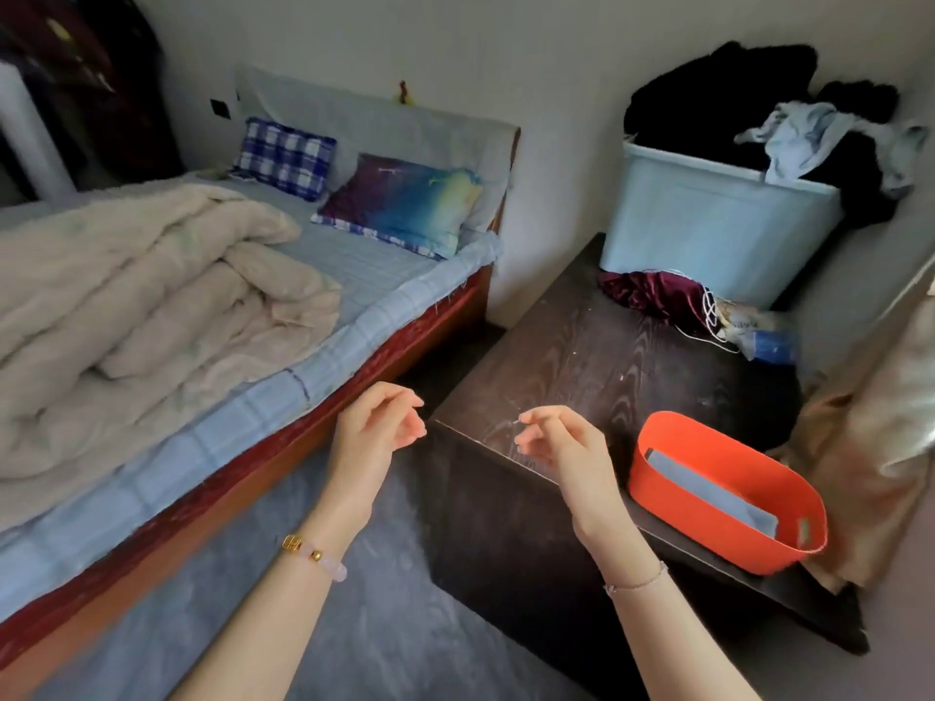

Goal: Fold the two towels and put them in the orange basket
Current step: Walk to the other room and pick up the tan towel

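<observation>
- Your left hand (377,427) hangs in the air just off the corner of the dark wooden table (582,356), fingers loosely curled and holding nothing.
- Your right hand (559,442) hovers above the table's near edge, relaxed and empty too.
- The orange basket (673,513) stands on the table to your right, with a folded grey-blue towel (708,490) inside; whether that is one towel or two cannot be told.

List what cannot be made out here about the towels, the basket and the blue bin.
1. Head view, towel in the basket: the basket's wall hides part of it, so one towel or two cannot be counted.
2. Head view, blue bin: black clothes piled on top hide its inside.
3. Head view, table: its right end lies behind the basket and a beige cloth.
</observation>
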`<action>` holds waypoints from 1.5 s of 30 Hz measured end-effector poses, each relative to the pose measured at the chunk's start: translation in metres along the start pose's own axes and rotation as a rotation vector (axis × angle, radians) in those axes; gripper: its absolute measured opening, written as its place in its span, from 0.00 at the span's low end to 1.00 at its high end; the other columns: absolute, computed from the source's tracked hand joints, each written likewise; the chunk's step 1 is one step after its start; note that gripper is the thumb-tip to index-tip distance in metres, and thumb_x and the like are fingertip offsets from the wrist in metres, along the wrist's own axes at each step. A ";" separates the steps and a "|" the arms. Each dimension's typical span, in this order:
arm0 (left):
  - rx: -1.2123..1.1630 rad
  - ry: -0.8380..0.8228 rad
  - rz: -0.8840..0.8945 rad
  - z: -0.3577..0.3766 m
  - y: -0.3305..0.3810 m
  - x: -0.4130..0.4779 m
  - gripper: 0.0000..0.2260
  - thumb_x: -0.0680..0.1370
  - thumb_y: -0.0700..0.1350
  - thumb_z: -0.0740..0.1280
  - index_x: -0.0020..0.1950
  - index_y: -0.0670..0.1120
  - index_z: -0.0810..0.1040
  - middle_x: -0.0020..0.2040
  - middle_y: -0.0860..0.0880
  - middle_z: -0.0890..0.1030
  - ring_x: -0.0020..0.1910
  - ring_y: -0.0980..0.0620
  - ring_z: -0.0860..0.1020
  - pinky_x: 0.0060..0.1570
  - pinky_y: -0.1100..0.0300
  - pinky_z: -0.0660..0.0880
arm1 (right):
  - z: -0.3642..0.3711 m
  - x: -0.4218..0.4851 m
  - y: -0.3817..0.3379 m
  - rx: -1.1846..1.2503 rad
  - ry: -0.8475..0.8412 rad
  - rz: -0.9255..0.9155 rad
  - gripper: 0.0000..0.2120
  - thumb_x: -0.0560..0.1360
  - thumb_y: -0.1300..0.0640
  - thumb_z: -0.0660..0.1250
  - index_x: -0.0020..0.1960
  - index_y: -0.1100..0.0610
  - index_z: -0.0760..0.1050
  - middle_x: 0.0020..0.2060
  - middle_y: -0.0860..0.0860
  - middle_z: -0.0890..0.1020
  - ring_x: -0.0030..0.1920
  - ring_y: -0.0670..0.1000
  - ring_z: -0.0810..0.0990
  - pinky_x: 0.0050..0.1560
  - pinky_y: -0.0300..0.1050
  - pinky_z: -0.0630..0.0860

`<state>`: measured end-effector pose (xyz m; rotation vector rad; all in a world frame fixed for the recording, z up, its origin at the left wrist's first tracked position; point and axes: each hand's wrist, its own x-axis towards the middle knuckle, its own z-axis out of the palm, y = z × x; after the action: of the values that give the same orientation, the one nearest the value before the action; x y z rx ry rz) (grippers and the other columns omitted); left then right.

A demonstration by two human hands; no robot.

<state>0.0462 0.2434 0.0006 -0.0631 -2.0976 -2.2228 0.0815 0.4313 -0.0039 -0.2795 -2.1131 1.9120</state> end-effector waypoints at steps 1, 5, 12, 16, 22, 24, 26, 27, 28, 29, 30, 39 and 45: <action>-0.019 0.032 -0.005 -0.018 0.002 -0.001 0.09 0.78 0.41 0.63 0.39 0.46 0.79 0.31 0.51 0.79 0.38 0.51 0.79 0.43 0.59 0.77 | 0.016 0.000 -0.004 -0.008 -0.044 -0.003 0.14 0.80 0.60 0.56 0.42 0.56 0.79 0.33 0.52 0.81 0.36 0.44 0.79 0.43 0.33 0.76; -0.087 0.201 -0.009 -0.107 0.015 -0.005 0.09 0.78 0.41 0.62 0.39 0.44 0.77 0.29 0.52 0.77 0.33 0.56 0.77 0.43 0.61 0.76 | 0.106 -0.003 -0.023 0.028 -0.239 -0.018 0.14 0.78 0.65 0.56 0.42 0.58 0.79 0.35 0.54 0.81 0.37 0.47 0.79 0.43 0.34 0.77; -0.073 0.483 0.038 -0.274 0.038 -0.040 0.09 0.79 0.39 0.60 0.40 0.42 0.75 0.30 0.50 0.76 0.32 0.58 0.76 0.41 0.64 0.74 | 0.280 -0.047 -0.047 0.107 -0.563 -0.013 0.13 0.78 0.64 0.57 0.43 0.58 0.79 0.34 0.55 0.82 0.38 0.48 0.81 0.44 0.36 0.76; -0.075 0.663 0.043 -0.352 0.045 -0.073 0.10 0.79 0.39 0.60 0.40 0.42 0.76 0.31 0.49 0.77 0.30 0.59 0.76 0.39 0.64 0.75 | 0.368 -0.086 -0.055 0.143 -0.742 0.015 0.13 0.78 0.64 0.56 0.41 0.57 0.77 0.33 0.54 0.80 0.34 0.45 0.79 0.37 0.30 0.73; 0.007 0.976 0.061 -0.466 0.052 -0.151 0.11 0.80 0.38 0.59 0.40 0.42 0.77 0.32 0.47 0.76 0.32 0.54 0.76 0.41 0.61 0.74 | 0.495 -0.167 -0.067 0.201 -1.057 0.002 0.13 0.79 0.65 0.57 0.40 0.60 0.77 0.32 0.55 0.79 0.33 0.45 0.78 0.37 0.31 0.74; 0.026 1.075 0.065 -0.496 0.053 -0.178 0.12 0.80 0.38 0.58 0.40 0.44 0.77 0.32 0.48 0.77 0.32 0.55 0.76 0.38 0.64 0.74 | 0.528 -0.197 -0.070 0.197 -1.163 -0.002 0.14 0.79 0.66 0.56 0.40 0.58 0.78 0.32 0.54 0.80 0.33 0.43 0.79 0.36 0.29 0.74; 0.032 1.174 0.077 -0.522 0.053 -0.204 0.13 0.80 0.39 0.58 0.39 0.45 0.78 0.31 0.50 0.77 0.31 0.56 0.76 0.36 0.66 0.74 | 0.559 -0.226 -0.074 0.170 -1.271 -0.013 0.13 0.78 0.65 0.57 0.42 0.58 0.79 0.35 0.55 0.81 0.35 0.44 0.80 0.37 0.29 0.73; 0.030 1.210 0.079 -0.531 0.052 -0.212 0.13 0.80 0.39 0.57 0.39 0.45 0.78 0.30 0.51 0.78 0.31 0.57 0.76 0.37 0.65 0.74 | 0.571 -0.237 -0.075 0.171 -1.301 -0.009 0.13 0.78 0.65 0.57 0.43 0.58 0.78 0.35 0.55 0.81 0.36 0.45 0.80 0.37 0.29 0.73; 0.026 1.247 0.081 -0.540 0.051 -0.221 0.14 0.80 0.39 0.57 0.39 0.45 0.78 0.29 0.52 0.78 0.30 0.57 0.76 0.38 0.64 0.74 | 0.584 -0.249 -0.074 0.180 -1.328 0.003 0.12 0.78 0.65 0.58 0.43 0.57 0.78 0.35 0.54 0.81 0.35 0.44 0.80 0.38 0.30 0.74; 0.021 1.274 0.081 -0.547 0.050 -0.227 0.14 0.80 0.39 0.57 0.39 0.45 0.78 0.28 0.53 0.78 0.30 0.57 0.76 0.39 0.63 0.74 | 0.594 -0.257 -0.074 0.191 -1.340 0.013 0.11 0.78 0.64 0.58 0.44 0.56 0.78 0.34 0.54 0.81 0.34 0.44 0.80 0.39 0.31 0.74; 0.018 1.301 0.077 -0.555 0.048 -0.233 0.14 0.80 0.40 0.57 0.39 0.45 0.78 0.28 0.53 0.78 0.30 0.57 0.76 0.40 0.62 0.74 | 0.605 -0.266 -0.073 0.195 -1.354 0.019 0.11 0.78 0.64 0.59 0.44 0.55 0.78 0.34 0.54 0.81 0.34 0.44 0.80 0.40 0.33 0.75; 0.018 1.435 0.014 -0.668 0.036 -0.251 0.14 0.81 0.44 0.57 0.41 0.46 0.79 0.32 0.52 0.79 0.37 0.53 0.77 0.49 0.55 0.76 | 0.736 -0.315 -0.060 0.165 -1.506 0.022 0.11 0.79 0.63 0.59 0.45 0.53 0.78 0.38 0.57 0.82 0.40 0.50 0.81 0.44 0.37 0.76; -0.019 1.474 -0.038 -0.778 0.044 -0.219 0.13 0.81 0.42 0.58 0.40 0.45 0.78 0.33 0.49 0.78 0.36 0.51 0.77 0.49 0.52 0.75 | 0.849 -0.325 -0.066 0.169 -1.485 0.043 0.11 0.79 0.63 0.59 0.46 0.54 0.79 0.38 0.57 0.82 0.41 0.52 0.81 0.50 0.43 0.77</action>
<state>0.2901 -0.5276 -0.0213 1.1826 -1.1552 -1.3628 0.1099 -0.4789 -0.0362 1.6049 -2.4885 2.6269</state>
